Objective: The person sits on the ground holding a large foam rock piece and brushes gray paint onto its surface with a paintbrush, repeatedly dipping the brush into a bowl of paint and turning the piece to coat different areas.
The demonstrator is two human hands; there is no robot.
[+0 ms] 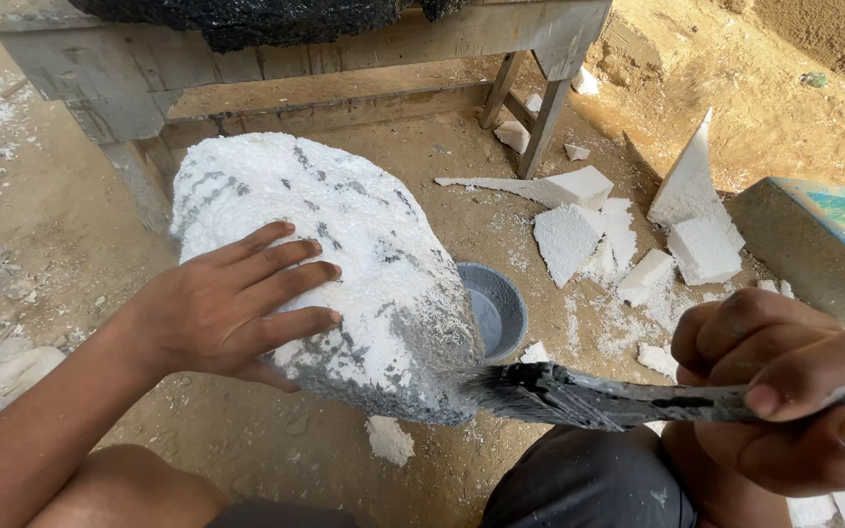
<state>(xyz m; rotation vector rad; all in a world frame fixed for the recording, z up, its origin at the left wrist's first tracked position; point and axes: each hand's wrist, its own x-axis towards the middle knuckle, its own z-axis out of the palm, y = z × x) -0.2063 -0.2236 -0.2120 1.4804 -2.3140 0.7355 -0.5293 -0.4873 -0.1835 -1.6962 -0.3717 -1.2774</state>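
Observation:
A big rounded block of white foam (344, 225), rough and streaked with grey paint, rests in front of me above the sandy ground. My left hand (232, 308) lies flat on its near left side, fingers spread, steadying it. My right hand (784, 391) grips the handle of a flat paintbrush (579, 396) coated in dark grey paint. The bristles touch the block's lower right edge, where the foam is painted grey. A small grey bowl (496, 308) of paint sits on the ground just behind the block, partly hidden by it.
Broken white foam pieces (628, 235) lie scattered on the sand to the right. A wooden bench (276, 59) stands behind the block, with something black on top. A slab with a painted blue-green face (823, 244) lies at the right edge. My knees are at the bottom.

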